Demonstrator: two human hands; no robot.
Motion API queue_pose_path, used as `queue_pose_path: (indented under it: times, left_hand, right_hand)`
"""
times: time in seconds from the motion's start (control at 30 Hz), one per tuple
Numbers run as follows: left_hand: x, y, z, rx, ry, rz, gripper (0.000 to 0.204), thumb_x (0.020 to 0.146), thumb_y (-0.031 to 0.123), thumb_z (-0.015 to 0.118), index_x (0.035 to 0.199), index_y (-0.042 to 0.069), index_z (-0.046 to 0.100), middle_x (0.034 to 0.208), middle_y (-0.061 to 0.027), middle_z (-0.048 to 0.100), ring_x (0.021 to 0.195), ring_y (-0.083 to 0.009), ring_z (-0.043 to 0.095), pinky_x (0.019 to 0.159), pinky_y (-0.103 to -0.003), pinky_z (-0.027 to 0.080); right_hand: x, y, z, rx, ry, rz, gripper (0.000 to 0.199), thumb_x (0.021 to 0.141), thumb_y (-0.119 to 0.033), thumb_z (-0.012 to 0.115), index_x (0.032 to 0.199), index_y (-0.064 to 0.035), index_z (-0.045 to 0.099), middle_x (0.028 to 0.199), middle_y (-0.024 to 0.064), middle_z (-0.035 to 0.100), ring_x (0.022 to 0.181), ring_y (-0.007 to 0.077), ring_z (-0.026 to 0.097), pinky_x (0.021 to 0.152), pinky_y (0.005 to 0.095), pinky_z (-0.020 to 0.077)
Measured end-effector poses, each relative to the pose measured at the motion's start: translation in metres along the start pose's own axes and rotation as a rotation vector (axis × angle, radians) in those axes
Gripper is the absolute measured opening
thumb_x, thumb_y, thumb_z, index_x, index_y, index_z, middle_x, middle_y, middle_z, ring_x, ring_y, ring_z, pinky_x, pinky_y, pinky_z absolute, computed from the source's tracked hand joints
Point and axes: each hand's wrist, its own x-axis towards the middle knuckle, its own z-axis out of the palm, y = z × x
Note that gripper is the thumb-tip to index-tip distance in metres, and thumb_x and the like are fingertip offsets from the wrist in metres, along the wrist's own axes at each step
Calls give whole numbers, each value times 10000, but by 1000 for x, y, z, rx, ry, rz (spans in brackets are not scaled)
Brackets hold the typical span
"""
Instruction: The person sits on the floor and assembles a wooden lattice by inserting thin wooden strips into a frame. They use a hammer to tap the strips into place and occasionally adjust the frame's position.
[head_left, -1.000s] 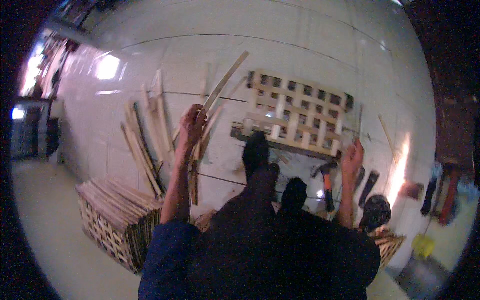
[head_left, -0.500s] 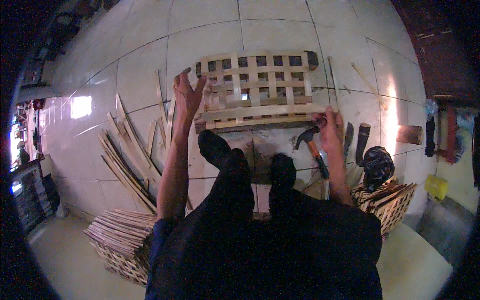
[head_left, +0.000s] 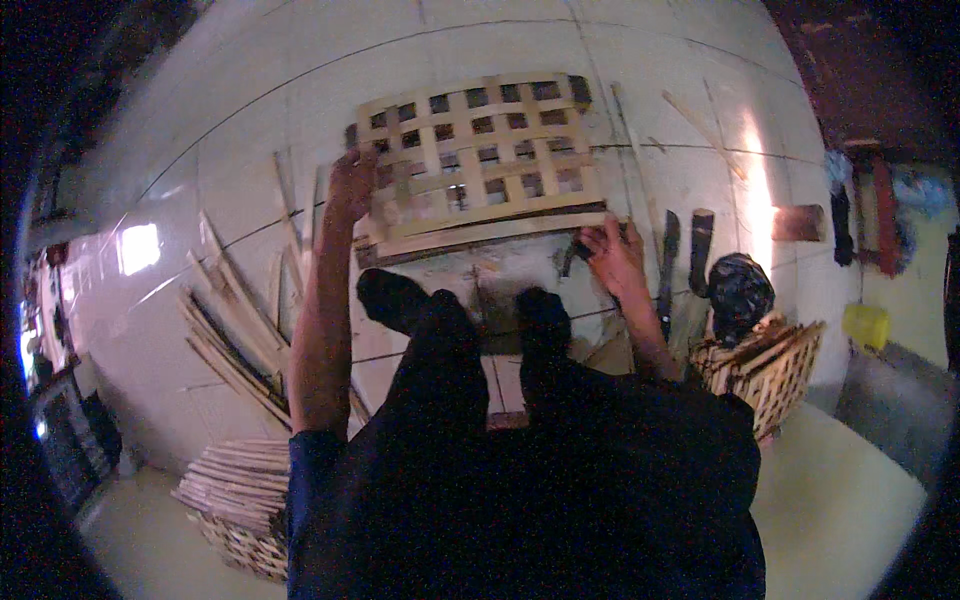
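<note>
A woven bamboo lattice panel (head_left: 465, 152) lies on the floor in front of my feet. My left hand (head_left: 352, 187) is closed around its left edge, the fingertips partly hidden. Along the panel's near side runs a pale bamboo strip (head_left: 490, 232). My right hand (head_left: 617, 262) is at the strip's right end, its fingers apart and touching or just short of it. Below that hand is the hammer (head_left: 573, 252), mostly covered; its dark head shows.
Loose bamboo strips (head_left: 235, 290) lie at the left. Stacked lattice panels stand at the lower left (head_left: 235, 500) and right (head_left: 765, 385). A black plastic bag (head_left: 740, 295), a dark long blade-like piece (head_left: 668, 270) and a wood block (head_left: 798, 223) are on the right.
The panel has turned slightly, its right side farther away, and a gap shows above the near strip. My left hand has closed on the panel's edge. My right hand's fingers have spread.
</note>
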Motion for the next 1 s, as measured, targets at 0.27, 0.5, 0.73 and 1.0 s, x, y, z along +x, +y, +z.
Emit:
queue_pose_path:
  times: [0.27,0.5,0.73,1.0]
  left_hand:
    - [-12,-5,8,-257,-7,66,326,953,197,543,1211,-1,520,1005,-90,629,769,-156,625,627,-299,553]
    - [-22,49,12,-283,79,-235,263,956,185,538,1156,14,548,916,-59,624,710,-131,598,593,-280,535]
    - [-30,36,22,-558,120,-254,225,948,148,542,1129,15,557,940,-62,629,711,-126,594,593,-270,532]
    - [-31,44,26,-435,112,-205,204,947,169,554,1097,34,585,972,-52,634,723,-114,592,620,-273,521]
  right_hand:
    - [20,-1,1,-139,-43,-133,404,991,-213,468,1308,-20,309,929,171,622,831,243,666,723,352,580]
    - [18,9,11,-128,-28,-230,467,997,-177,446,1403,-26,270,895,166,627,807,226,666,729,348,580]
    - [10,4,6,-786,108,-426,395,964,-165,500,1332,-38,435,881,161,642,818,245,655,697,335,543]
    - [39,-18,-13,-1191,140,-858,264,898,-216,589,1108,-62,632,956,175,641,853,317,629,798,394,486]
